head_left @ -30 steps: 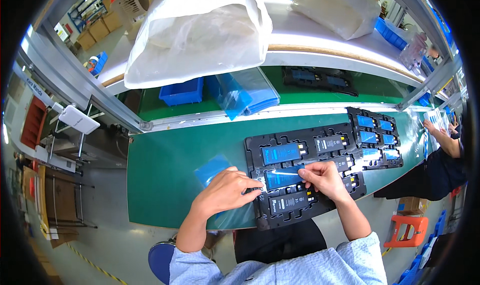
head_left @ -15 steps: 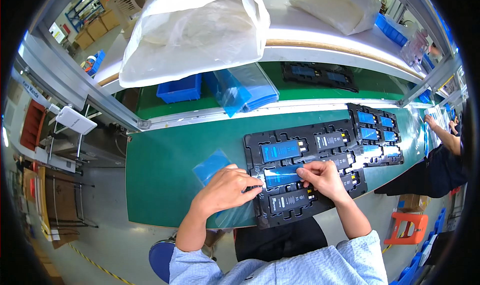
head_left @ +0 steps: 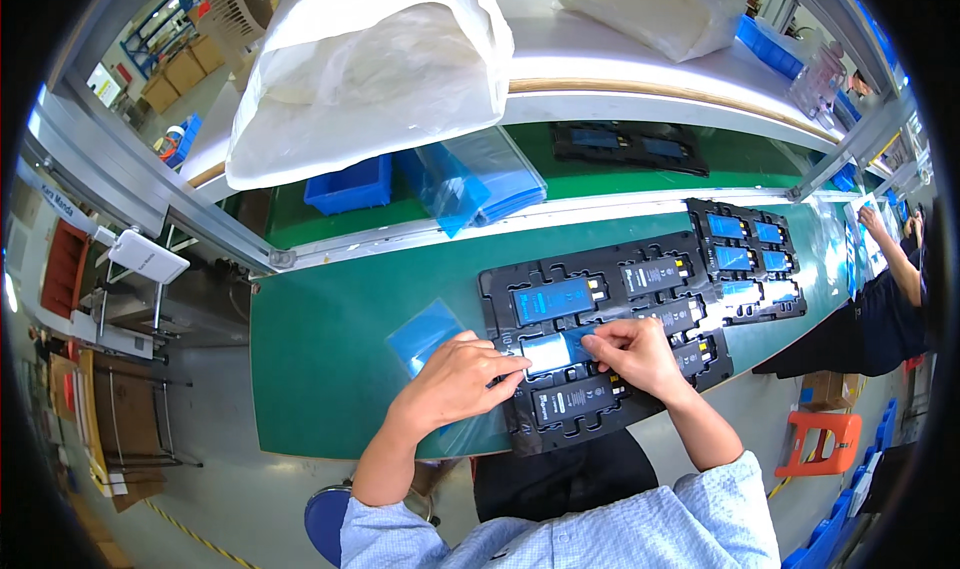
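A black plastic tray [head_left: 489, 291] on the green bench holds several flat batteries in its pockets. A blue film [head_left: 548, 353], bright with glare, lies over the battery in the middle pocket of the left column. My right hand [head_left: 642, 355] pinches the film near its right end. My left hand [head_left: 455, 381] is closed at the film's left edge, thumb and forefinger together. Above, a battery [head_left: 553, 300] carries blue film; the black battery [head_left: 575, 400] below shows a bare printed face. My right hand partly hides another battery [head_left: 672, 316].
Loose blue film sheets [head_left: 425, 335] lie left of the tray. A second tray [head_left: 735, 314] with blue-covered batteries sits to the right. Behind are a blue bin [head_left: 350, 187], stacked clear sleeves [head_left: 505, 184] and a shelf with a large white bag [head_left: 375, 89]. Another person [head_left: 890, 304] stands at far right.
My right hand has shifted slightly left along the film, which now reflects a bright white patch at its left part. My left hand stays at the left edge. The whole view has moved slightly.
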### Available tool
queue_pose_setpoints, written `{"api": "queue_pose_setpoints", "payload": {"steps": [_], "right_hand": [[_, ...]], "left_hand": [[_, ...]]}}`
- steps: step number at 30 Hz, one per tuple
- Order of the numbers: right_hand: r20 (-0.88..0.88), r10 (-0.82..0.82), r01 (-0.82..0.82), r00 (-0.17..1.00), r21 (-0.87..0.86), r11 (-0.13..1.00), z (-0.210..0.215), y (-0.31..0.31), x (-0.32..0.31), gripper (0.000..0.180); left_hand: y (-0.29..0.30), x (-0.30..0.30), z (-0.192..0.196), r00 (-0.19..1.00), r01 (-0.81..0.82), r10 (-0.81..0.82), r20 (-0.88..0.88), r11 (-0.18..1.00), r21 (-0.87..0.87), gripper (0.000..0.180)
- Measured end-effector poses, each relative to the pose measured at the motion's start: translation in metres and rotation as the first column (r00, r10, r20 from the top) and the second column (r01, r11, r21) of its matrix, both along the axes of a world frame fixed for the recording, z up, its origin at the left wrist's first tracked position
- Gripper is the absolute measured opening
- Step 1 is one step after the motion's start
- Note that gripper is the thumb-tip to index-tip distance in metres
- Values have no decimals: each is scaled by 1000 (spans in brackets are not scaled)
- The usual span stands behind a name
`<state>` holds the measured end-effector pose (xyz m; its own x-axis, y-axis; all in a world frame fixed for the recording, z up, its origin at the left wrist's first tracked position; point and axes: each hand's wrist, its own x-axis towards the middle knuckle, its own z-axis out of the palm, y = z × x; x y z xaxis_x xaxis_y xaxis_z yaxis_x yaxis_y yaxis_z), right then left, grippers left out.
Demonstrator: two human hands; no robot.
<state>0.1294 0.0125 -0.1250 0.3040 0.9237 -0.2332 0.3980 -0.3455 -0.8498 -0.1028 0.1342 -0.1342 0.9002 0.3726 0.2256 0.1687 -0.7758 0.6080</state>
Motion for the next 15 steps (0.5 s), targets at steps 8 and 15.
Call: {"api": "queue_pose_setpoints", "payload": {"steps": [8,15], "right_hand": [[309,27,-61,951,102,993,-1,4,-7,19],[353,-89,-33,931,325,945,18,-18,-2,20]], "left_hand": [[4,-6,8,998,13,-20,-54,992,-128,23],[5,-27,40,929,132,8,370,927,-352,36]]}}
